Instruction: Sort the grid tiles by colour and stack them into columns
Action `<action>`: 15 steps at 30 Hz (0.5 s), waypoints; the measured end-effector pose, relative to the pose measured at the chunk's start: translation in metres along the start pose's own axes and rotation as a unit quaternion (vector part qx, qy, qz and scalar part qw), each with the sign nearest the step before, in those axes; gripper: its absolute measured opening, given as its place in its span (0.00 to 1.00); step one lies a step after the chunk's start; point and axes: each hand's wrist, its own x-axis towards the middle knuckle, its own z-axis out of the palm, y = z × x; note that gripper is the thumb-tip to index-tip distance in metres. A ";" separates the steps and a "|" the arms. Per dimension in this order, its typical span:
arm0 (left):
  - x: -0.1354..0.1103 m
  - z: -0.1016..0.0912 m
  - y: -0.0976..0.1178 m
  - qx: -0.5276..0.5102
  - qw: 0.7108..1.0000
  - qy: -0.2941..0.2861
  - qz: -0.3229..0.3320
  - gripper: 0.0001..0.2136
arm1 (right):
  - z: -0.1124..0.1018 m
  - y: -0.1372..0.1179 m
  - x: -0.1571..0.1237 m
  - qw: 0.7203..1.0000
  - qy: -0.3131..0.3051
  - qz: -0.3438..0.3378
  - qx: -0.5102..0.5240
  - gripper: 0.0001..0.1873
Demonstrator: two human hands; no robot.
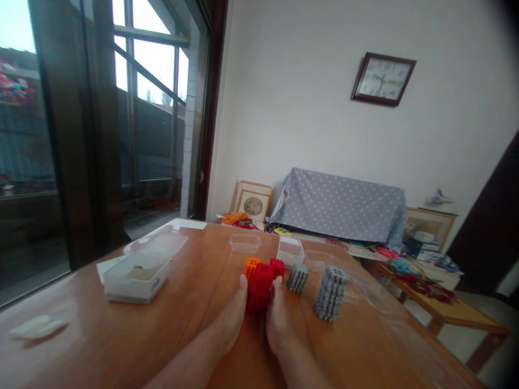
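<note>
A tall red stack of notched plastic pieces [259,289] stands upright on the wooden table, between my two hands. My left hand [235,316] lies along its left side, palm inward and fingers pointing forward. On its right side my right hand [278,319] does the same, so the stack is held between them. Just behind it are a shorter orange stack [252,263] and a second red stack [277,266], both partly hidden. To the right of my right hand stand a short grey stack [298,277] and a taller grey stack [331,294].
A lidless-looking clear plastic box [138,278] sits at the left, near a small white piece [37,327]. Clear trays [245,243] and a white box [290,252] line the far side. Transparent plastic [377,294] lies by the right edge. A low bench [466,310] stands beyond.
</note>
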 end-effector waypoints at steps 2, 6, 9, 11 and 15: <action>0.000 0.001 0.000 -0.003 1.000 0.003 -0.006 0.36 | 0.001 -0.001 -0.001 0.999 0.012 0.041 0.019 0.37; 0.001 0.000 -0.004 -0.013 1.000 0.009 0.002 0.35 | 0.002 0.000 -0.003 0.998 0.017 0.059 0.021 0.36; 0.003 -0.002 -0.008 -0.016 1.000 0.002 0.015 0.35 | 0.003 0.002 -0.004 0.998 0.006 0.057 0.027 0.36; 0.005 -0.004 -0.010 -0.013 1.000 0.000 0.016 0.34 | 0.004 0.001 -0.004 0.998 0.003 0.053 0.041 0.37; 0.007 -0.008 -0.015 -0.015 1.000 0.004 0.019 0.34 | 0.005 -0.001 -0.005 0.996 -0.007 0.062 0.065 0.35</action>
